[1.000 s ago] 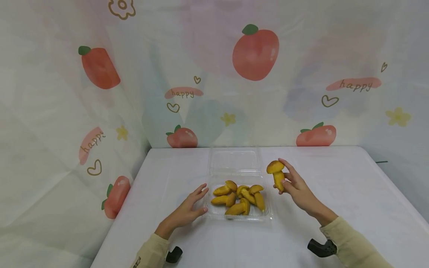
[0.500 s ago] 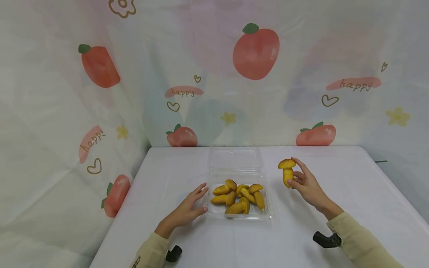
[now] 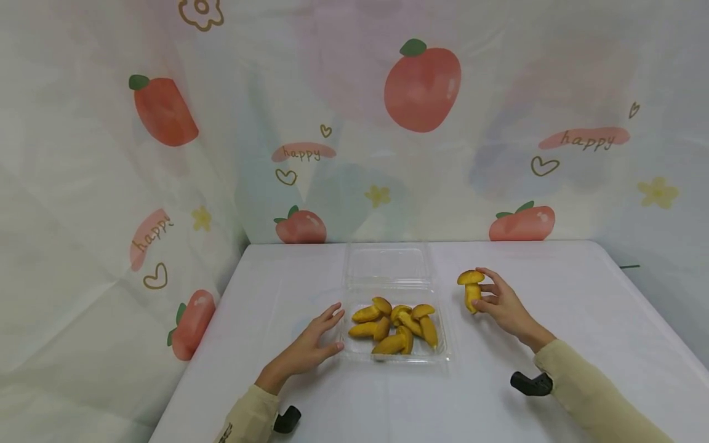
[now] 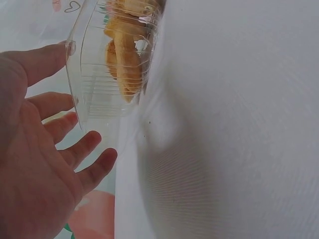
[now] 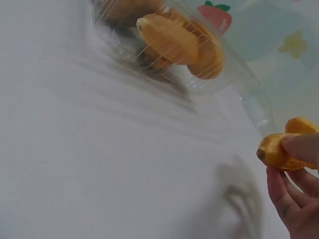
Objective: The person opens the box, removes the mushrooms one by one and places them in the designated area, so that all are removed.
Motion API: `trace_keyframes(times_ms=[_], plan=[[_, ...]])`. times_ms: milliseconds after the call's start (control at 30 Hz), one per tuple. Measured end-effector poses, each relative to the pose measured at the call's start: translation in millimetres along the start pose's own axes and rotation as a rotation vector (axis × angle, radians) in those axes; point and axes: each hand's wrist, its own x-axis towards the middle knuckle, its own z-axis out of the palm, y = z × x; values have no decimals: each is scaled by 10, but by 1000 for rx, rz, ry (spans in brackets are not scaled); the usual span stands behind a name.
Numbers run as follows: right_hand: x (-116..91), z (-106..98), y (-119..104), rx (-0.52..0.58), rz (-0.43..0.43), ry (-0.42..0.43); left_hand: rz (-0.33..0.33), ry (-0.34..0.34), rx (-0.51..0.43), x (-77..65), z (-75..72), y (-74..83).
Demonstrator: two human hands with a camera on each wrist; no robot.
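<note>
A yellow mushroom [image 3: 471, 289] stands upright, cap on top, in my right hand [image 3: 506, 307], pinched between thumb and fingers to the right of a clear plastic clamshell box [image 3: 443, 352]. In the right wrist view the stem end of that mushroom [image 5: 271, 150] points at the camera, and the thumb presses on it. Inside the box lie several more yellow mushrooms [image 3: 392, 344]. My left hand [image 3: 304, 347] spreads its fingers at the box's left side. The left wrist view has the thumb and fingertips right at the rim of the box [image 4: 75, 84].
The box's lid [image 3: 388, 264] is folded back toward the rear of the white table [image 3: 554, 277]. A printed fabric backdrop [image 3: 354, 92] rises behind and to the left. Black wrist mounts [image 3: 532, 384] hang below both sleeves.
My right hand has carried the mushroom away from the box to the right, then slightly back left and down. The left hand and the box stay where they were.
</note>
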Motion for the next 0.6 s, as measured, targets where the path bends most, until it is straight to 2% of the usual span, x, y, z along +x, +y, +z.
trace_keyframes(times_ms=[300, 600], plan=[[147, 101, 139, -61, 62, -19, -2, 1, 6, 1, -4, -2], [175, 180, 219, -115, 78, -51, 5, 2, 13, 0, -8, 15]])
